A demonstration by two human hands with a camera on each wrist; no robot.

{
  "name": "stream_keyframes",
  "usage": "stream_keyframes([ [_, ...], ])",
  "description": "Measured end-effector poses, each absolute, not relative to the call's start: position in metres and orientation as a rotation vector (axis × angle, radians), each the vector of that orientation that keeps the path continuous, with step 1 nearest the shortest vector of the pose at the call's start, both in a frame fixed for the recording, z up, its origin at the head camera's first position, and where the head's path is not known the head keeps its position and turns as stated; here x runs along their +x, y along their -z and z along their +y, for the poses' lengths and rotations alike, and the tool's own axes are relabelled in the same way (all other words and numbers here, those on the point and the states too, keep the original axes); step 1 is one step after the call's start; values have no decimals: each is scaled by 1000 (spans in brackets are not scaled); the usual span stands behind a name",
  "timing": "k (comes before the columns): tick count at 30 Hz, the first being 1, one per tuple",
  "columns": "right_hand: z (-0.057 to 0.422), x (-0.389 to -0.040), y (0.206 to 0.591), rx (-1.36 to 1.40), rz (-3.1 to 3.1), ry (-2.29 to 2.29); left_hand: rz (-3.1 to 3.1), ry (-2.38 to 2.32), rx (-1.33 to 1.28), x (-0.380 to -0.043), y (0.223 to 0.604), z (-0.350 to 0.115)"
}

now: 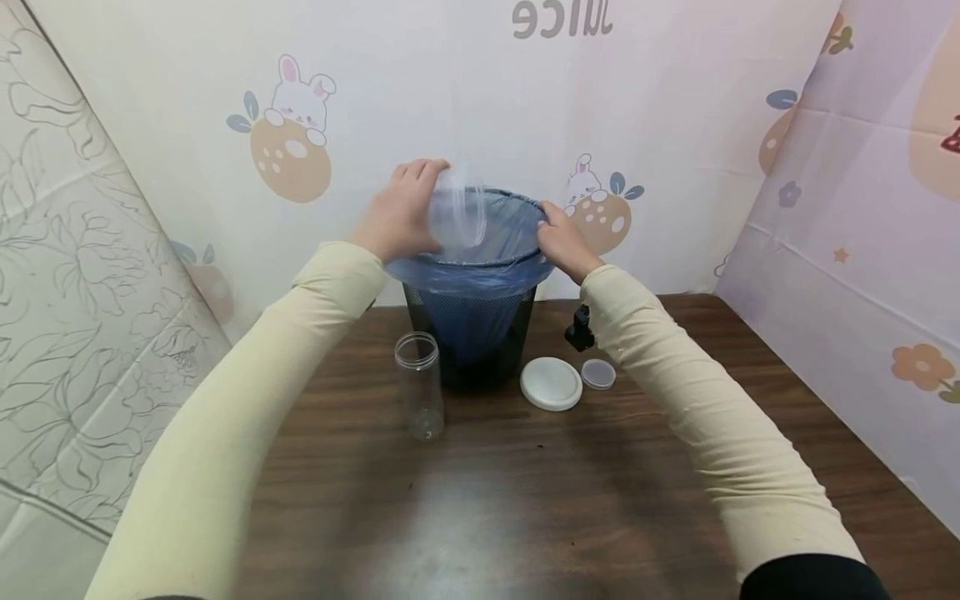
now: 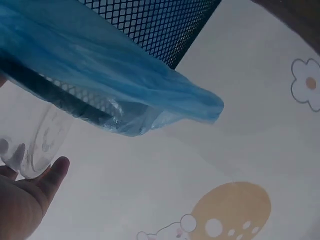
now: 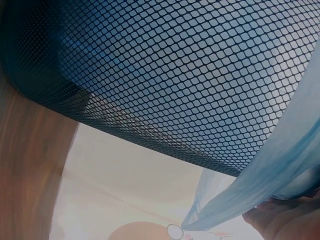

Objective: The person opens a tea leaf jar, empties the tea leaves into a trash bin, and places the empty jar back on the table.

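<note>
My left hand (image 1: 401, 208) grips a clear plastic container (image 1: 463, 218), tipped on its side over the mouth of a black mesh wastebasket (image 1: 480, 333). In the left wrist view, the thumb and fingers (image 2: 52, 180) lie around the container's end (image 2: 42, 145). A blue bin bag (image 1: 480, 282) lines the wastebasket and folds down over its rim. On the far right of that rim, my right hand (image 1: 566, 242) holds the edge and the bag. The right wrist view shows the mesh wall (image 3: 175, 80) close up, with part of the right hand (image 3: 287, 220) low at the right.
A tall clear jar (image 1: 420, 387) without a lid stands on the wooden table (image 1: 480, 517), left of the wastebasket's base. To the right lie a white round lid (image 1: 551, 384), a smaller translucent lid (image 1: 598, 374) and a small black object (image 1: 580, 329). Printed cloth (image 1: 450, 100) hangs behind.
</note>
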State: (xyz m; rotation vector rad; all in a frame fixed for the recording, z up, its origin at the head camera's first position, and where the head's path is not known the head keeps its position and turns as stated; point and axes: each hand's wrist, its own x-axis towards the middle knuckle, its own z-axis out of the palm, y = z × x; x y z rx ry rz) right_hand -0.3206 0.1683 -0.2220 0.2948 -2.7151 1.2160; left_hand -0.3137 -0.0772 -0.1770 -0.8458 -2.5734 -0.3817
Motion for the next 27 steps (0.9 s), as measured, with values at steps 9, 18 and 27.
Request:
stream_keyframes([
  [9, 173, -318, 220, 351, -2712, -1309, -2548, 813, -735, -308, 175, -80],
  [18, 175, -304, 206, 622, -2441, -1363, -2444, 1139, -690, -298, 174, -78],
  [27, 159, -282, 184, 893, -2375, -1510, -2383, 1259, -749, -287, 174, -74],
])
